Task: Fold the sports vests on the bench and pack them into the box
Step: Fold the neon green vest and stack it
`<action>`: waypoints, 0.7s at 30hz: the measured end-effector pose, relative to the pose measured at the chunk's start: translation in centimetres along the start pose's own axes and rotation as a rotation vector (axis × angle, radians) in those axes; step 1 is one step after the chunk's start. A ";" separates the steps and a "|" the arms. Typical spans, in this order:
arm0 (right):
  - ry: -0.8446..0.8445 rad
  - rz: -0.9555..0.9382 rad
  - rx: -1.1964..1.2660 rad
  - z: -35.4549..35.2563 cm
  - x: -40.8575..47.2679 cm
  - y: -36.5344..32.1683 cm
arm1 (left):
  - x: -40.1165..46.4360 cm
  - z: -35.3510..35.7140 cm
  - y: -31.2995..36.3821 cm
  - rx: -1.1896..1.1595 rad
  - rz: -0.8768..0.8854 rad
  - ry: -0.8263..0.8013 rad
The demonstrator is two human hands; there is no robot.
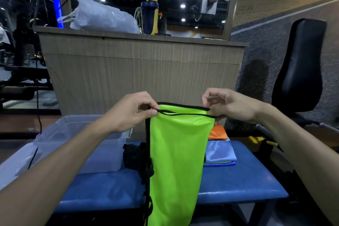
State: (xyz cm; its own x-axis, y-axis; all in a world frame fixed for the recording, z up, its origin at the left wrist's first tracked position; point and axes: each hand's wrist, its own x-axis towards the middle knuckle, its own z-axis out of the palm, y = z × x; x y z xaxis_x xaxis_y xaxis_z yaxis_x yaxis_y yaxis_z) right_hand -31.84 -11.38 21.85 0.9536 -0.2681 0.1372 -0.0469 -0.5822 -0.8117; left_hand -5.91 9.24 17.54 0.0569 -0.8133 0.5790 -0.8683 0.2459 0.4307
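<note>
So the person is standing at the blue bench point(238, 185) with a neon green vest point(176, 161) held up in the air in front of them. Left hand point(132, 113) is pinching the black-trimmed top edge at the left corner, thumb and fingers curled round the trim. Right hand point(229, 104) has the other corner, fingers bent and nipping the edge, though the fabric hides part of that grip. The vest hangs straight down from both hands, looks doubled over lengthwise, and its lower end drops past the front of the bench and out of view. Black trim runs down its left side.

On the bench, left of the hanging vest, sits a clear plastic box point(82, 134), open on top; can't really make out what's in it. Just beside the box, partly behind the green fabric, there's a crumpled black piece of cloth point(134, 156). Over on the right side of the bench is a small stack of folded vests point(220, 154), light blue on top with a darker blue one at the bottom, and behind it an orange vest point(218, 132) peeking out from behind the green one.

Behind the bench is a wooden counter point(143, 71) with a white plastic bag point(102, 16) and a dark blue and yellow bottle point(149, 16) on it. A black padded seat point(302, 64) stands off to the right.
</note>
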 end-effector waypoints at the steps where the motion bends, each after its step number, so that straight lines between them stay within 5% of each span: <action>1: -0.007 -0.009 -0.046 0.1 0.1 0.0 | 0.0 0.0 -0.1 -0.010 -0.004 0.001; 8: -0.038 0.103 -0.290 1.5 0.7 0.4 | 0.1 0.0 -0.9 -0.055 -0.006 0.014; 15: -0.040 0.127 -0.252 3.1 0.2 1.5 | -0.3 -0.4 -1.8 -0.044 -0.026 0.057; 18: -0.017 0.039 -0.252 2.9 0.0 1.7 | -0.5 -0.5 -2.0 -0.070 -0.054 0.068; 21: 0.140 -0.154 -0.220 2.6 -0.1 2.1 | -1.0 -0.6 -2.0 -0.334 -0.192 0.058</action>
State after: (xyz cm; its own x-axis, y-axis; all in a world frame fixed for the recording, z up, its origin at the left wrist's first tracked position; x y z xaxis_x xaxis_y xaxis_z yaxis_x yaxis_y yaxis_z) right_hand -31.29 -10.60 18.67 0.9048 -0.2583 0.3385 0.0172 -0.7721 -0.6352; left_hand -3.95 9.91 16.48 0.2393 -0.8325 0.4997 -0.6313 0.2577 0.7315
